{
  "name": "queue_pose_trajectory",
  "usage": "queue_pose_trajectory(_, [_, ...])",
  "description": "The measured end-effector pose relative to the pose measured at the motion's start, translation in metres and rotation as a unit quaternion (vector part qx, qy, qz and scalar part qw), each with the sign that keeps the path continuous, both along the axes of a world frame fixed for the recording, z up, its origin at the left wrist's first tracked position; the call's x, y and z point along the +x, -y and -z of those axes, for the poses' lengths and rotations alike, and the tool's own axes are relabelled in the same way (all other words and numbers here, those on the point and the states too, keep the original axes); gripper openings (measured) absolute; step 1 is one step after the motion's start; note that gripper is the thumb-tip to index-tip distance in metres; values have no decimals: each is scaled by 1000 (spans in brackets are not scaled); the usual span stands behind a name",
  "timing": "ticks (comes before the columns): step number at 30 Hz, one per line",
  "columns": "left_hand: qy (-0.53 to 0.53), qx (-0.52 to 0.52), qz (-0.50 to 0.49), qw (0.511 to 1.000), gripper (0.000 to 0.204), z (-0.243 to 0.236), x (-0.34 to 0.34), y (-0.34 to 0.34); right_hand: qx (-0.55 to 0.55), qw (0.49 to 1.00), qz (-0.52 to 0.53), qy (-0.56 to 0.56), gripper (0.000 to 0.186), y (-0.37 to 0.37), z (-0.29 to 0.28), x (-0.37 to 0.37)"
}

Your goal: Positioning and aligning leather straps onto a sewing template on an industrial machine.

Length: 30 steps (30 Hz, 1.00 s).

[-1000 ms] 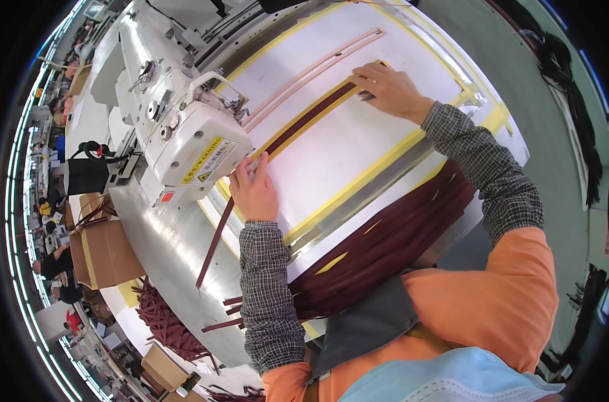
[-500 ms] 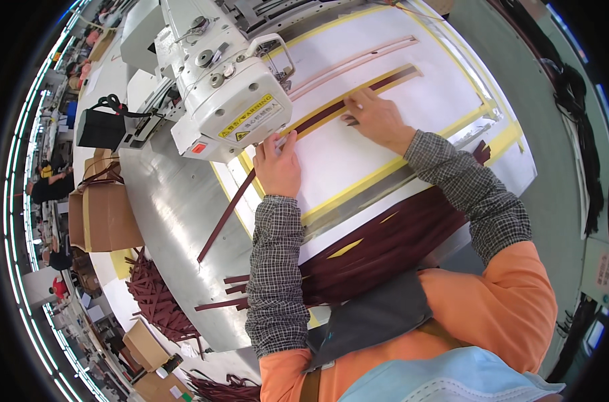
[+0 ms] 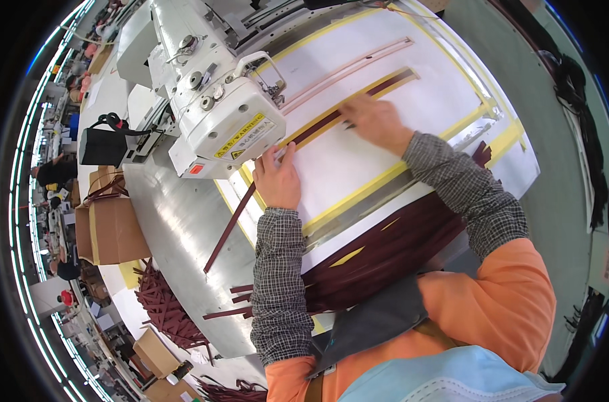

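A long maroon fabric strip (image 3: 318, 127) lies in a yellow-edged slot on the white template sheet (image 3: 358, 161). Its loose end hangs past the sheet's left side over the metal table. My left hand (image 3: 277, 181) presses the strip with bent fingers, right below the head of a white sewing machine (image 3: 234, 120). Something small and pale shows between those fingers, too small to name. Farther right along the same strip is my right hand (image 3: 375, 124), smeared by motion. A small dark thing peeks out under its fingers; its kind cannot be made out.
A thick bundle of maroon strips (image 3: 385, 248) lies along the near edge, by my body. To the left are a heap of short maroon pieces (image 3: 167, 301) and a cardboard box (image 3: 113, 231) beside the metal table (image 3: 177, 208). A second, pink-edged slot (image 3: 344, 74) runs behind the strip.
My right hand has shifted slightly left along the strip and is now blurred. My left hand stays on the strip beside the machine head. The whole view has tilted a little.
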<state>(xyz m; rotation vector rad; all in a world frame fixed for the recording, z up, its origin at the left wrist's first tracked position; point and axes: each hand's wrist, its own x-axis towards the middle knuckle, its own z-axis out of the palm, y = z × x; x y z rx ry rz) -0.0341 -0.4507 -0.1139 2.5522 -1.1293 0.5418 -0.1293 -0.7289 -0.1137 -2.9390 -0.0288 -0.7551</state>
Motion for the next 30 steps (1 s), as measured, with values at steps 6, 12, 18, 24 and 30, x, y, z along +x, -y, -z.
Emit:
queue_pose_trajectory(6, [2, -5, 10, 1000, 45, -1, 2, 0, -7, 990, 142, 6, 26, 124, -15, -51])
queue_pose_trajectory(12, [5, -6, 9, 1000, 46, 0, 0, -1, -40, 985, 168, -1, 29, 108, -6, -47])
queue_pose_trajectory(18, [16, -5, 11, 1000, 46, 1, 2, -4, 8, 998, 68, -1, 25, -4, 2, -10])
queue_pose_trajectory(24, [-2, 11, 21, 1000, 42, -13, -5, -6, 58, 997, -43, 1, 35, -113, -1, 18])
queue_pose_trajectory(30, [-17, -13, 22, 1000, 39, -14, -9, -15, 84, 996, -42, 1, 48, -109, -8, 15])
